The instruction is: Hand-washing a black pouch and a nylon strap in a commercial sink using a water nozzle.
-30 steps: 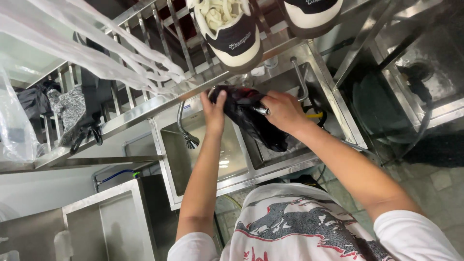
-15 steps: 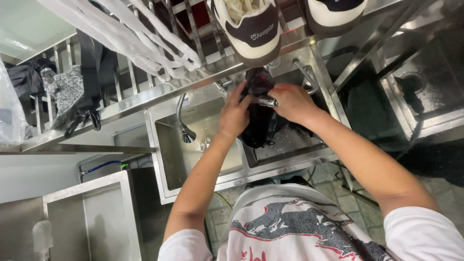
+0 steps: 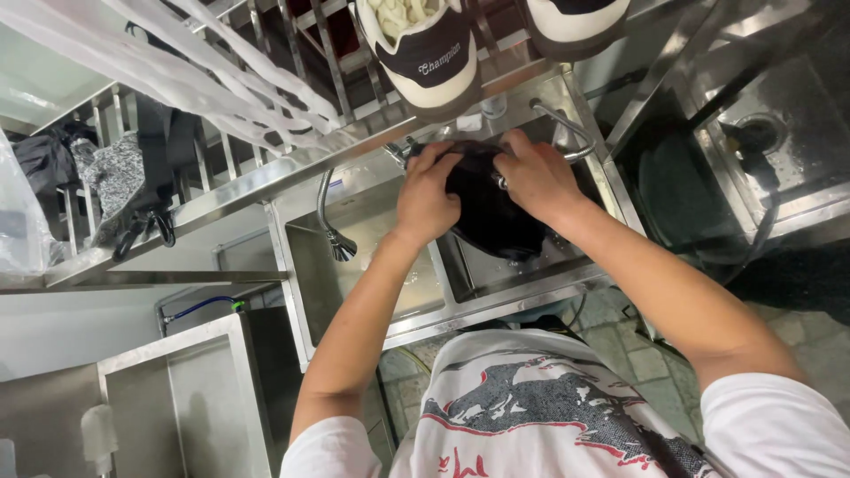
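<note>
Black cloth (image 3: pixel 491 217) is clutched by both hands, left (image 3: pixel 427 196) and right (image 3: pixel 537 177), arms stretched over the steel sink (image 3: pixel 460 292)

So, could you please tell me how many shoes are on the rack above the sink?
2. One dark-and-cream shoe sits above the hands; a second shoe lies to its right, cut off by the frame edge. More may be hidden beyond the frame.

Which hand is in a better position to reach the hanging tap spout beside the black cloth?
Left, probably. The left hand grips the black cloth on the side nearer the tap spout. The right hand holds the cloth's far side and would have to cross over.
</note>
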